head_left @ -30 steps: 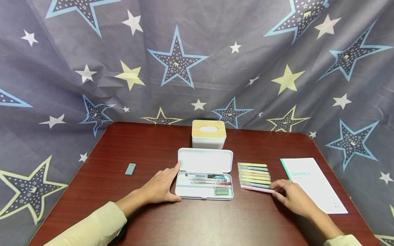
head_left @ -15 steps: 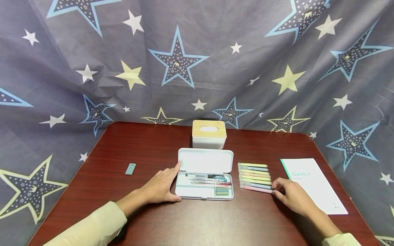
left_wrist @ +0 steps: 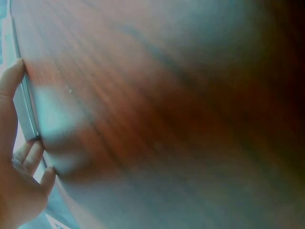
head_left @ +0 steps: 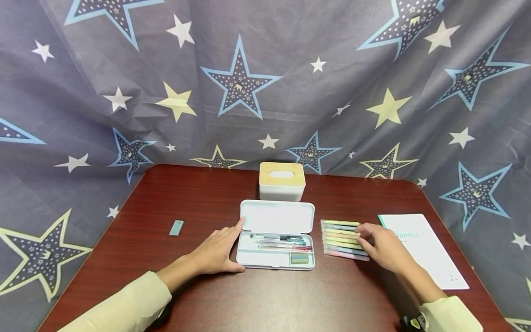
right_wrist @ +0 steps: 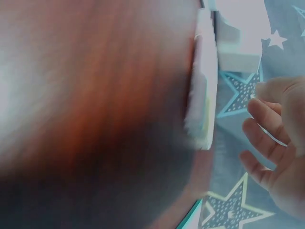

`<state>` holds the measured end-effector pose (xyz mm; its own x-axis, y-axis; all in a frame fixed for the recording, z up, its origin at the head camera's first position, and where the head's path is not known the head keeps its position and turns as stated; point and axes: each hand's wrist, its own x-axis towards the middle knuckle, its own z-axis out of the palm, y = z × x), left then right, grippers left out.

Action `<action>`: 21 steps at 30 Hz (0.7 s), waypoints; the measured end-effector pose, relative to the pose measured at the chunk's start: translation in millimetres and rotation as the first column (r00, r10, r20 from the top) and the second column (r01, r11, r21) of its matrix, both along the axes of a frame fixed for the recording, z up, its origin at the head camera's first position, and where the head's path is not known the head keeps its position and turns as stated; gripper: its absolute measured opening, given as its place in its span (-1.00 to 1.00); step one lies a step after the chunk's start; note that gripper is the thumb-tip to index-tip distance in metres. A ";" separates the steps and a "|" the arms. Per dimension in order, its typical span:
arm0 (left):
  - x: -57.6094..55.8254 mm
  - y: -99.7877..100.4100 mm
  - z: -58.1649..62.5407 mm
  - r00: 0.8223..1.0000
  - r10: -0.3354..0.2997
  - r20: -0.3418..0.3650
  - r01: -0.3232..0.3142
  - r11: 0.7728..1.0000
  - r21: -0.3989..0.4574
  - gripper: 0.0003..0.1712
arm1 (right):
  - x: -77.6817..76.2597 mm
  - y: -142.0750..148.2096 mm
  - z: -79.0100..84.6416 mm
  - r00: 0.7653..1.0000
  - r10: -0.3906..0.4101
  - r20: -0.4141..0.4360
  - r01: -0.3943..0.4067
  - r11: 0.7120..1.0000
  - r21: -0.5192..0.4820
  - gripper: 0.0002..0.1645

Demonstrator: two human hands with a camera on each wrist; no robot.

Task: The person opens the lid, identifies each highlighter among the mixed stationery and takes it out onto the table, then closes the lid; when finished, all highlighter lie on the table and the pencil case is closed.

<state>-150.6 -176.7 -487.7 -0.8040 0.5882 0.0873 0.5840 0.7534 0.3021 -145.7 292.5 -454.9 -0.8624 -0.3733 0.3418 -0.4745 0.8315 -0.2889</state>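
A white pencil case [head_left: 260,261] lies with its lid raised on the table, several pens [head_left: 275,242] and a small green block [head_left: 299,258] inside. My left hand [head_left: 215,252] rests spread along the case's left side, its fingertips touching the edge; the left wrist view shows thumb and fingers there too. To the right of the case, several pastel highlighters [head_left: 338,240] lie in a neat row. My right hand [head_left: 382,246] is over their right ends, fingers loosely bent. In the right wrist view its fingers [right_wrist: 262,131] hold nothing and stand apart from the row.
Behind the case stands a tissue box [head_left: 282,189] with a wooden lid. A white notebook [head_left: 431,258] lies at the right, partly behind my right hand. A small teal eraser-like block [head_left: 176,228] is at the left. A star-patterned curtain [head_left: 249,129] hangs behind the table [head_left: 199,193].
My right hand has left the pink highlighter at the row's near end and moved up and left over the highlighters. My left hand stays at the case.
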 end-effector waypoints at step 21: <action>0.9 -1.2 -1.0 1.000 0.000 -0.011 0.000 1.000 0.007 0.49 | -45.6 -69.6 13.2 0.987 0.075 0.145 -0.065 0.995 -0.076 -0.48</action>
<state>-149.7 -177.8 -488.7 -0.8030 0.5875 0.1002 0.5872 0.7512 0.3014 -191.3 222.9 -441.7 -0.8779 -0.4140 0.2407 -0.4787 0.7726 -0.4170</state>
